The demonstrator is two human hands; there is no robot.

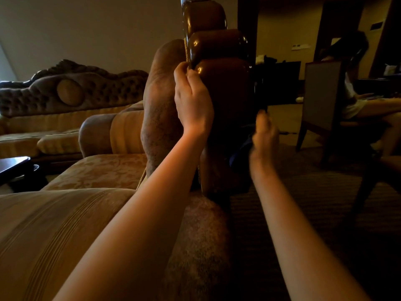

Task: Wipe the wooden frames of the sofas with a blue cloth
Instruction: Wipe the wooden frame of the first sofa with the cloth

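Cloth (238, 154), dark blue, bunched low against the frame (225, 101), gripped in the blurred right hand (263, 135), likely mid-wipe. Left hand (192, 98) clenched higher up at the frame's edge beside the cord (186, 52), probably steadying. Sofa (97, 170) cushions left; carpet (314, 192) right.
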